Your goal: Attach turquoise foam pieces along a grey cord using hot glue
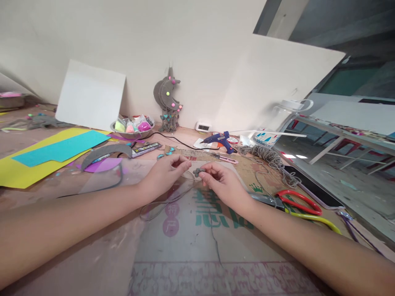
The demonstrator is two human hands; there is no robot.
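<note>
Between the thumb and fingers of my right hand [220, 181] is a small grey knotted cord piece [198, 172]. My left hand [166, 172] is closed in a pinch just to the left of it; whatever its fingertips hold is too fine to make out. Thin grey cord [173, 200] trails from near the knot and loops over the mat below my left wrist. Both hands are raised a little over the printed plastic sheet [182, 246]. Large scissors [299, 202] with red and yellow handles lie partly behind my right forearm.
A blue glue gun [222, 142], small snips [225, 158] and a heap of grey cord [271, 158] lie beyond my hands. A phone [314, 189] rests near the right edge. Bowl [132, 135], moon ornament [168, 96], clear jug [277, 119] and coloured sheets [61, 148] stand around.
</note>
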